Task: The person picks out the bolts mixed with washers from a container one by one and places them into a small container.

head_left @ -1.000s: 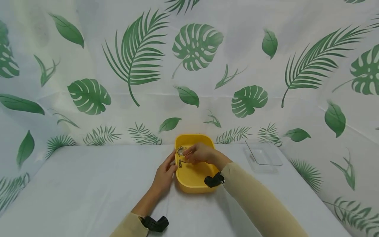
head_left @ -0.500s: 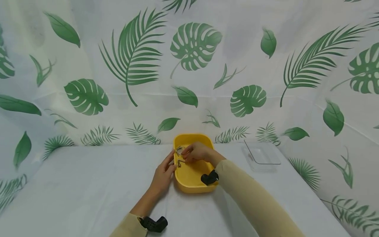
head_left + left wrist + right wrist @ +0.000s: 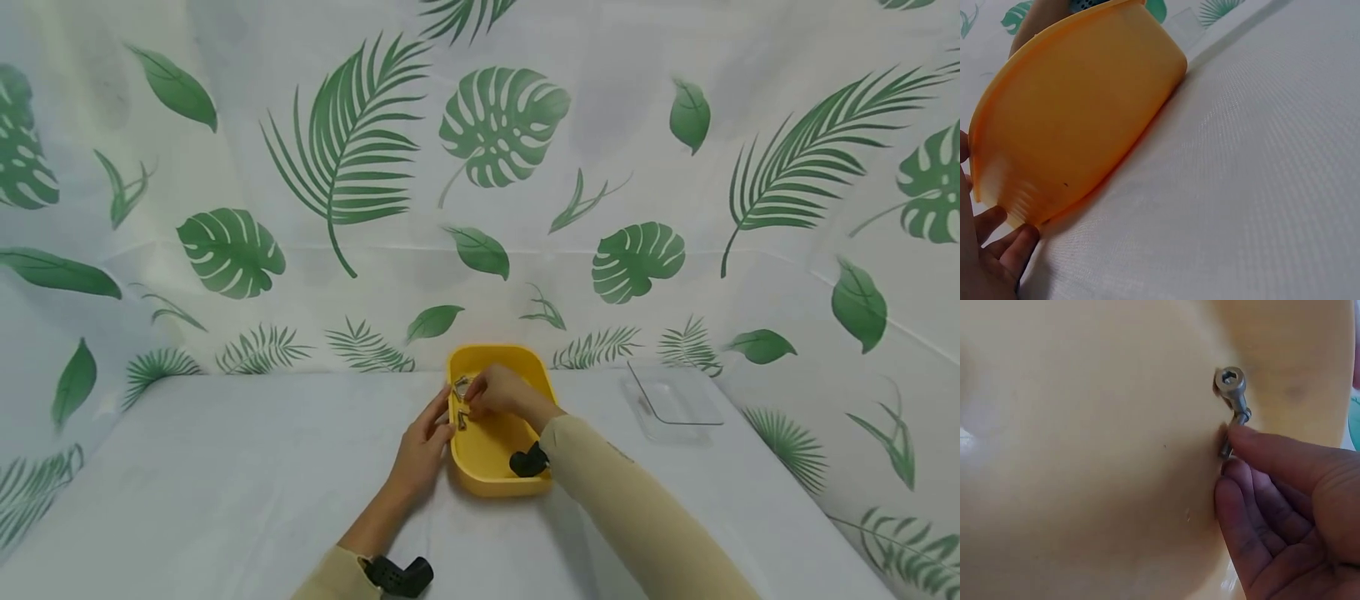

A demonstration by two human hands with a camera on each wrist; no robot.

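Observation:
A yellow plastic tray (image 3: pixel 491 485) stands on the white-covered table in the head view. Its left outer wall is touched by my left hand (image 3: pixel 420 454), whose fingers are extended along it; the left wrist view shows fingertips against the tray's wall (image 3: pixel 1085 106). My right hand (image 3: pixel 502 390) reaches inside the tray. In the right wrist view, its thumb and fingers pinch the shank of a metal hex-socket bolt (image 3: pixel 1230 381) near the tray's side; a second metal piece may lie beside it. Farther back in the tray lie more small metal parts (image 3: pixel 460 387), partly hidden by the right hand.
A clear, shallow plastic container (image 3: pixel 671 404) with a dark edge line is at the back right of the table. Behind the table hangs a white cloth (image 3: pixel 525 242) printed with green leaves.
My right hand has shifted slightly within the tray, its fingertips coming down to the nearer bolt. The left hand stays against the tray's wall. The head view has tilted slightly.

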